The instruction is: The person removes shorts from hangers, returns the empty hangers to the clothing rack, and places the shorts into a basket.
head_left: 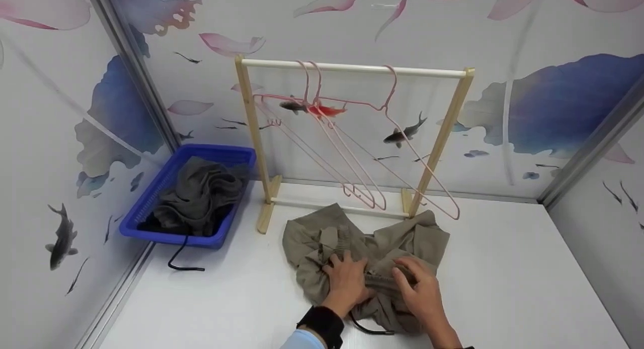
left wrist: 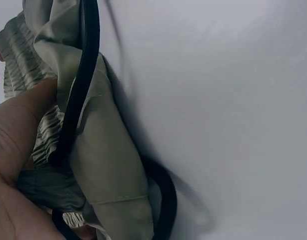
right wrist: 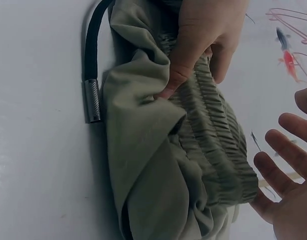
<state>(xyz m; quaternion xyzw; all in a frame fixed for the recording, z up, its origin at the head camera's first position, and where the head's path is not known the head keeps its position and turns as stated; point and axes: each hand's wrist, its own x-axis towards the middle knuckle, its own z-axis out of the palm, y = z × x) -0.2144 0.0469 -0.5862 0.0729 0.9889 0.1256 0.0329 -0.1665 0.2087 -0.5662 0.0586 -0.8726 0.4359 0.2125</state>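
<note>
Olive-grey shorts (head_left: 322, 273) lie crumpled on the white table, legs toward the rack, gathered elastic waistband (right wrist: 213, 135) nearer the person. My left hand (head_left: 347, 283) holds the waistband; in the left wrist view its thumb (left wrist: 31, 102) reaches in among the gathers. Beside the band's other part is my right hand (head_left: 418, 291). The right wrist view shows that hand's fingers (right wrist: 293, 150) spread apart, one fingertip at the waistband's edge. A black drawstring (left wrist: 82, 80) hangs from the shorts, its metal tip (right wrist: 93, 100) on the table side.
Behind the shorts stands a wooden rack (head_left: 443, 143) with a white rail (head_left: 352, 67) and pink hangers (head_left: 422, 163) on it. At left, a blue basket (head_left: 136, 208) holds dark grey clothing (head_left: 201, 193), with a black cord (head_left: 176, 263) trailing over its rim. Printed walls enclose the table.
</note>
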